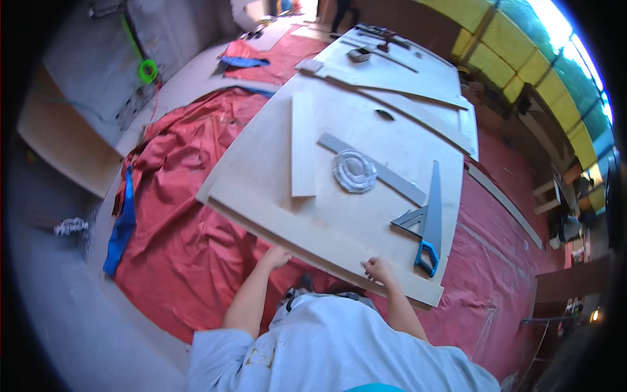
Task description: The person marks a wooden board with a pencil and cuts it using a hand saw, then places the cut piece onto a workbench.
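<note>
A long pale wooden strip (313,247) lies along the near edge of a large wood-topped worktable (261,166). My left hand (279,257) is at that near edge, left of the middle, with fingers curled; whatever is inside them is hidden. Further right, my right hand (377,269) is over the strip, fingers curled in toward the thumb; I cannot make out anything in them. Beyond it lie a handsaw (429,225) with a blue handle and a grey triangular square (411,221). A silvery coil (354,171) rests on a grey flat bar (398,181).
A pale board (302,144) lies lengthwise on the worktable. Further off are longer strips (418,117), a small open box (358,55) and a drill (386,40). Wrinkled red sheeting (189,189) covers the floor around. Another person (344,14) stands at the far end.
</note>
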A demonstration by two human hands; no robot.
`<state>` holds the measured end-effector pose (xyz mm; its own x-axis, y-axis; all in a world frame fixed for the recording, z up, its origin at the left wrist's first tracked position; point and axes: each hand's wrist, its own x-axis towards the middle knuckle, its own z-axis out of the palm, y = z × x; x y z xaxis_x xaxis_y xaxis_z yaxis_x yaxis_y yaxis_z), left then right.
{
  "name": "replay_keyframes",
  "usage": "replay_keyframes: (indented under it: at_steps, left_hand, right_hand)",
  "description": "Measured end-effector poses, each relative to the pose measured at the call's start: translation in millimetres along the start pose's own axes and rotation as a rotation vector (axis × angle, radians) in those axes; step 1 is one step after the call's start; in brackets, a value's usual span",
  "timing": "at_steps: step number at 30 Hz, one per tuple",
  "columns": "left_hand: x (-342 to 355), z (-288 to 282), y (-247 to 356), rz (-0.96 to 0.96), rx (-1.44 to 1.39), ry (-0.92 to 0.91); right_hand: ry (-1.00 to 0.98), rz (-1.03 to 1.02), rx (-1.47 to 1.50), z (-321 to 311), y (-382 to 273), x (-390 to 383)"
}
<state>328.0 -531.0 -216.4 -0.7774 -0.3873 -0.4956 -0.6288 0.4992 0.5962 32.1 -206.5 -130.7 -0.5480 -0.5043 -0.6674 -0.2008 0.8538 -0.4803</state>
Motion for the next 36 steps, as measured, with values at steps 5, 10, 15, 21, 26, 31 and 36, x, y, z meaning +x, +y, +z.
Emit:
replay_keyframes:
  at_steps: [5,10,15,21,26,31,36]
  left_hand:
    - [-57.2,135.8,-75.2,-0.374,-0.631,0.137]
    - [-163.1,217.6,-98.4,-0.208,0.211,-0.145]
    - [-203.5,218.3,-65.9,-0.422,0.019,-0.137]
    - [-197.4,207.1,-43.2,-0.359,-0.02,0.007]
    - [-160.7,166.1,17.7,-0.533,-0.682,0.145]
    - [-137.7,150.0,51.2,-0.47,-0.581,0.066]
    - [-129.6,154.8,63.3,-0.545,-0.434,-0.13]
  right_hand:
    - [0.426,-0.155,-0.013,40.6,64.6,10.7]
    - [0.193,-0.05,0.252,10.1,62.1,18.2]
    - [0.04,-0.038,0.734,7.8,71.3,18.0]
    - [0.163,-0.043,0.697,4.2,64.7,10.0]
    - [0.275,-0.084,0.546,8.4,63.4,7.5]
    - [0.229,-0.125,0.638,13.1,74.0,11.2]
    - [0.627,-0.298,0.221,13.5,108.9,22.0]
